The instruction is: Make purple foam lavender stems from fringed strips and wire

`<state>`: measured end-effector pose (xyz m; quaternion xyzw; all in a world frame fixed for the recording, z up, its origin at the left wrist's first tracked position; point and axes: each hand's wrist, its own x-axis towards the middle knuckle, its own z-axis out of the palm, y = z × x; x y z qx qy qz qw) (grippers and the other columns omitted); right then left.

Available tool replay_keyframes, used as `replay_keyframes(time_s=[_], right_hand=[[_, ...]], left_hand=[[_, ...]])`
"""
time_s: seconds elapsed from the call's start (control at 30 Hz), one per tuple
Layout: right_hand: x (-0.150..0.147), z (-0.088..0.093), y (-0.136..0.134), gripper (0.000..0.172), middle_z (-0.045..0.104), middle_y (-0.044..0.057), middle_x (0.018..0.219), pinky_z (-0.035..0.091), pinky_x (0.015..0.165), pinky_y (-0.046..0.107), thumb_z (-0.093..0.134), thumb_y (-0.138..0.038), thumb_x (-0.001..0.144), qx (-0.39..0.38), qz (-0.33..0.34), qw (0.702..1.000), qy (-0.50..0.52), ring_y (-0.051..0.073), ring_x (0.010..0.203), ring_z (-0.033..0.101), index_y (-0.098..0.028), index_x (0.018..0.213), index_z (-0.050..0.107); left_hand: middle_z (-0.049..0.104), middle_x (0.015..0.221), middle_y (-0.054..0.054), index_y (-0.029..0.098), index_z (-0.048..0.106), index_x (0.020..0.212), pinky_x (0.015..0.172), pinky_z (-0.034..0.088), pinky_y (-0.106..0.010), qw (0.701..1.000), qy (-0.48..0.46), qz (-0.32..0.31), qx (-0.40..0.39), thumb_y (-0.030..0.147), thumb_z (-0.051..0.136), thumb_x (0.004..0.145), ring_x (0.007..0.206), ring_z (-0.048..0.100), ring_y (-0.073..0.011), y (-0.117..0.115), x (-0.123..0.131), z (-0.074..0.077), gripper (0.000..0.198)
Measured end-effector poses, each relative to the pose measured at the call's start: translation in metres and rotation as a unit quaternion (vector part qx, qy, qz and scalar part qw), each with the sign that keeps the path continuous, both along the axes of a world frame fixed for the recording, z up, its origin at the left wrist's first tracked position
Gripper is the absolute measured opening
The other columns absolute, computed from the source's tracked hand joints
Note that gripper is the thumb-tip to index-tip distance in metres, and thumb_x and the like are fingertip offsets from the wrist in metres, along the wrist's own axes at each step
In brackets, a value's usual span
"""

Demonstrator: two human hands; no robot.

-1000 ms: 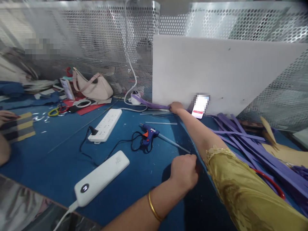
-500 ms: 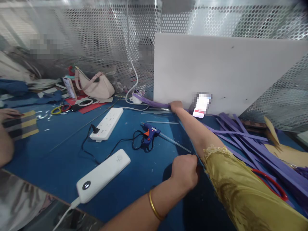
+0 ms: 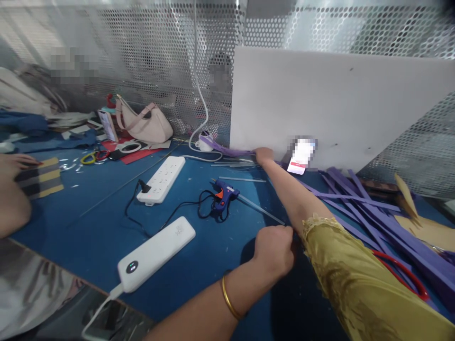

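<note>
My right hand (image 3: 264,155), its arm in a yellow sleeve, reaches to the foot of the white board. Its fingers are closed around the purple strips (image 3: 231,151), which trail left to the white cable. My left hand (image 3: 273,250), with a gold bangle (image 3: 229,298) on the wrist, is a fist low over the blue table. Whatever the fist holds, if anything, is hidden. Beyond it lies a blue glue gun (image 3: 224,198) with a glue stick (image 3: 261,208) out of its back. More glue sticks (image 3: 242,179) lie near my right hand.
A white power strip (image 3: 162,180) and a white power bank (image 3: 156,255) lie left. More purple strips (image 3: 377,208) and red-handled scissors (image 3: 408,270) are right. A phone (image 3: 301,156) leans on the white board (image 3: 320,94). Another person's hand (image 3: 16,163) rests on striped material (image 3: 44,177).
The view has shifted slightly, so most things appear a little farther right. Both my hands keep nearly the same places and stay closed.
</note>
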<state>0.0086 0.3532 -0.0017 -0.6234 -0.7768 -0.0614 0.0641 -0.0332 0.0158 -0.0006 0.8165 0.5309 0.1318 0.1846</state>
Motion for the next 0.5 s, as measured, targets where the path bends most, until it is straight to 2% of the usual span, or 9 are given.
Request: replay_keyframes(time_s=[0.07,0.17,0.33,0.5], right_hand=[[0.001,0.001,-0.004,0.029,0.065,0.015,0.120,0.052,0.090,0.042,0.051,-0.031,0.100,0.043,-0.024,0.998,0.042,0.025,0.107,0.065,-0.014,0.122,0.061],[0.001,0.010,-0.007,0.033,0.069,0.019,0.112,0.047,0.088,0.039,0.034,-0.022,0.103,0.106,-0.050,0.987,0.106,0.029,0.106,0.066,-0.012,0.124,0.057],[0.000,0.032,-0.004,0.034,0.071,0.018,0.102,0.047,0.082,0.038,0.030,-0.025,0.103,0.162,-0.068,0.964,0.198,0.029,0.095,0.068,-0.011,0.122,0.054],[0.012,0.054,0.005,0.038,0.068,0.017,0.113,0.047,0.087,0.039,0.025,-0.022,0.102,0.212,-0.077,0.939,0.260,0.027,0.104,0.064,-0.014,0.131,0.048]], left_hand=[[0.075,0.098,-0.009,0.019,0.068,0.095,0.073,0.054,-0.037,1.000,-0.002,0.001,0.010,0.028,0.050,0.088,0.092,0.071,-0.0282,0.001,0.000,-0.003,0.021],[0.075,0.098,-0.008,0.019,0.067,0.094,0.073,0.054,-0.036,1.000,0.001,0.003,0.017,0.028,0.052,0.087,0.092,0.071,-0.0273,0.001,0.000,-0.007,0.019],[0.075,0.096,-0.008,0.020,0.067,0.092,0.073,0.054,-0.036,0.999,0.000,0.003,0.032,0.031,0.049,0.091,0.092,0.071,-0.0262,0.002,-0.001,-0.009,0.021],[0.076,0.096,-0.007,0.020,0.068,0.093,0.075,0.054,-0.035,0.999,-0.010,0.009,0.040,0.033,0.051,0.092,0.091,0.072,-0.0254,0.004,-0.002,-0.009,0.021]])
